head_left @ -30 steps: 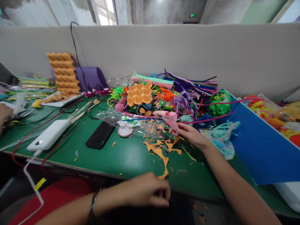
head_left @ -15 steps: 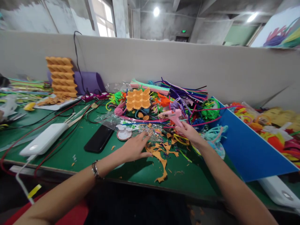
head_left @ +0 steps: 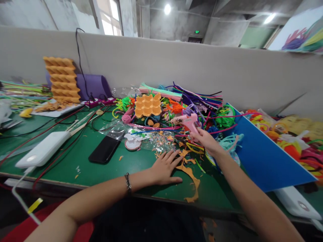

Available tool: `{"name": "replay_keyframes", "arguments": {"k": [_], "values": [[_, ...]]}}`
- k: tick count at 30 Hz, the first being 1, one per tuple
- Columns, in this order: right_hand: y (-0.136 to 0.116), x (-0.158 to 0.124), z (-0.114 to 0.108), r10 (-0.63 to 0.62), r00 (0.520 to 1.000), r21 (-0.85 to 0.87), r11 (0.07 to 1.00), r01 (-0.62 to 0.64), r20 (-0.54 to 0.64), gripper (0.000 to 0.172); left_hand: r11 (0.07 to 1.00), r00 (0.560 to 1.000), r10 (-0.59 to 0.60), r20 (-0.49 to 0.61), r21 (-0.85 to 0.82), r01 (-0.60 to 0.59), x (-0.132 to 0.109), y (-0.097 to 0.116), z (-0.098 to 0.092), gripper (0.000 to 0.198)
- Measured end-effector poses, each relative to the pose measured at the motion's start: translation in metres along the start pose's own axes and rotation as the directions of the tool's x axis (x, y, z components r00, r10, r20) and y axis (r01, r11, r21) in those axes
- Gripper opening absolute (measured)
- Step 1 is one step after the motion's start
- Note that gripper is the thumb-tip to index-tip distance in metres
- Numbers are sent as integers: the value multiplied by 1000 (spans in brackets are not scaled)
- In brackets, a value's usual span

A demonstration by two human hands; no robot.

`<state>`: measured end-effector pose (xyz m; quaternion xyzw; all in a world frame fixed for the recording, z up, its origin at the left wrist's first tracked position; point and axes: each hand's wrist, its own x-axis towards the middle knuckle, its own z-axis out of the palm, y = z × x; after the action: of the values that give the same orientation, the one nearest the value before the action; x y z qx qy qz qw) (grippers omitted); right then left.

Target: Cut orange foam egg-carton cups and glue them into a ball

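Observation:
My right hand (head_left: 205, 140) grips the handle of a pink glue gun (head_left: 188, 121), holding it just above the pile of coloured pipe cleaners (head_left: 202, 101). My left hand (head_left: 165, 167) lies flat and open on the green table (head_left: 106, 171), fingers spread beside orange foam scraps (head_left: 190, 173). A clear plastic sheet (head_left: 151, 136) with a small round white piece (head_left: 131, 143) lies just beyond the left hand. An orange foam cut-out (head_left: 147, 105) stands behind them.
A black phone (head_left: 104, 149) and a white power bank (head_left: 41, 149) with red cables lie at the left. A stacked orange foam block (head_left: 62, 79) and purple roll (head_left: 93, 85) stand at the back. A blue board (head_left: 262, 149) slants at the right.
My left hand came up from the table's near edge and now rests flat by the orange scraps. My right hand has lifted the glue gun slightly; the long orange scrap has shifted right.

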<state>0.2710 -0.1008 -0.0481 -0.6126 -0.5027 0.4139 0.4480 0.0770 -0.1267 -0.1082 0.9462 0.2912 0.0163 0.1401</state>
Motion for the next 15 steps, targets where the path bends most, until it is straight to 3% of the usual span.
{"name": "replay_keyframes", "arguments": {"k": [8, 15], "values": [[-7, 0, 6, 9, 999, 74, 997, -11, 31, 29, 998, 998, -47, -49, -48, 45, 19, 17, 2, 89], [-13, -1, 5, 4, 999, 124, 992, -9, 37, 34, 996, 997, 73, -32, -48, -75, 27, 34, 7, 79]]}}
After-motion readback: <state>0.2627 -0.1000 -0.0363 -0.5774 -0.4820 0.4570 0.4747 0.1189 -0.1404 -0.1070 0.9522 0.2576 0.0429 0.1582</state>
